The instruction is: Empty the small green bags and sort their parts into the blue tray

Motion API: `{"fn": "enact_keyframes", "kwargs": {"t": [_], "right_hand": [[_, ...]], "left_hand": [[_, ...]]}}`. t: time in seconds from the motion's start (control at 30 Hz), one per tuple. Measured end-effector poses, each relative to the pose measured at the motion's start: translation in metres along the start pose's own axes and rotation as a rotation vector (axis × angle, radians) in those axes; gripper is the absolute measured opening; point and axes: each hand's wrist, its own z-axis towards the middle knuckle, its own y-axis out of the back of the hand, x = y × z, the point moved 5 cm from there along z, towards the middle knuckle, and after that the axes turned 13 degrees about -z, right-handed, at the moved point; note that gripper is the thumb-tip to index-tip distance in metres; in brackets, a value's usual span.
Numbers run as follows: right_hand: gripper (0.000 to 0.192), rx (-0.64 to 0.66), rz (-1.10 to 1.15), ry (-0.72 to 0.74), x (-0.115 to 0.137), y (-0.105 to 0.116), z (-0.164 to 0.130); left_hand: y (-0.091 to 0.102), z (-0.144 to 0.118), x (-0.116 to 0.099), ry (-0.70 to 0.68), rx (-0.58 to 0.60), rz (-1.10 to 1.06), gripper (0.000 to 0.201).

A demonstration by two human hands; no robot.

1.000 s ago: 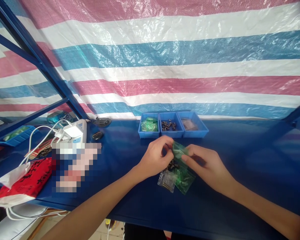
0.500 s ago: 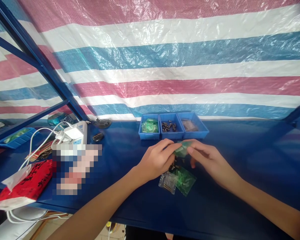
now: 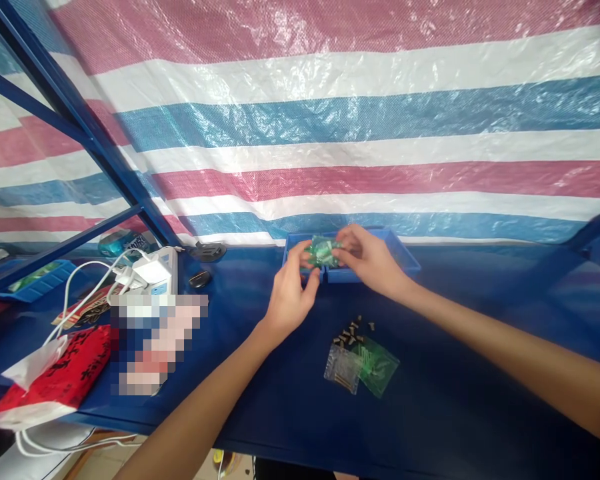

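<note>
Both arms reach far across the blue table [image 3: 480,347], up to the row of little blue bins [image 3: 405,257] by the striped sheet [image 3: 330,120]. The left hand [image 3: 290,290] is stretched out with its fingers pointing away, and its thumb and fingertips pinch the left end of a small green bag [image 3: 323,252]. The right hand [image 3: 367,257] comes in from the right with the wrist bent, and its fingers are closed on the right end of the same bag. So both hands hold the bag between them, just above the left bins.

Nearer, in the middle of the table, some tiny dark parts [image 3: 353,331] lie in a loose bunch. Just beside them, a bit nearer, lie a clear bag [image 3: 341,367] and a green bag [image 3: 377,365], side by side and touching.

On the left are a white power strip [image 3: 153,270] with white cables [image 3: 75,287], and a red packet [image 3: 63,373] near the table edge.
</note>
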Motion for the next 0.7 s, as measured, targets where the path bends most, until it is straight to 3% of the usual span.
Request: {"fn": "enact_keyframes", "kwargs": {"t": [0.13, 0.23, 0.4, 0.53, 0.7], "right_hand": [[0.03, 0.12, -0.38, 0.055, -0.009, -0.031, 0.058], [0.022, 0.2, -0.495, 0.045, -0.021, -0.053, 0.083], [0.016, 0.254, -0.639, 0.067, -0.026, -0.069, 0.089], [0.02, 0.3, -0.674, 0.127, -0.021, -0.067, 0.086], [0.022, 0.312, -0.64, 0.199, -0.02, -0.06, 0.086]], "left_hand": [[0.017, 0.011, 0.029, -0.014, -0.031, 0.229, 0.036], [0.02, 0.011, 0.052, 0.074, -0.049, 0.259, 0.031], [0.012, 0.008, 0.067, 0.136, 0.028, 0.267, 0.042], [0.008, 0.007, 0.07, 0.191, 0.105, 0.301, 0.048], [0.009, 0.004, 0.069, 0.211, 0.091, 0.307, 0.051]]}}
